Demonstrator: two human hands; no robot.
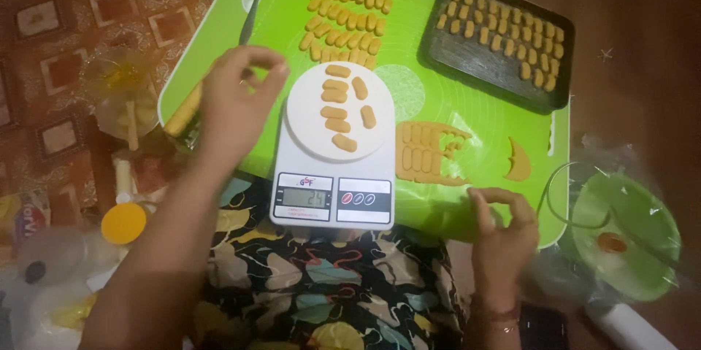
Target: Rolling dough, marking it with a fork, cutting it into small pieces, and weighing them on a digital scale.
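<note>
Where the patterned floor gives way at centre, spread wide: green mat, largest thing in view, carrying nearly everything else. At two o'clock on that mat, dark baking tray, packed with rows of small orange dough pieces. At six o'clock, white kitchen scale, round platform on top bearing seven dough pieces, display lit toward the lap. At four o'clock off the mat, green plate inside clear plastic. Just right of the scale, at three o'clock from it, flat dough sheet cut into short bars, touching the mat, with a crescent scrap beside. At twelve o'clock, loose rows of shaped dough. At eleven o'clock, fork lying on the mat edge. At nine o'clock from the scale, left hand raised, fingers curled narrow, thumb meeting fingertips; whether anything sits pinched there, cannot tell. At five o'clock from the scale, right hand, fingers slightly spread and bent, empty, resting near the mat's lower edge.
</note>
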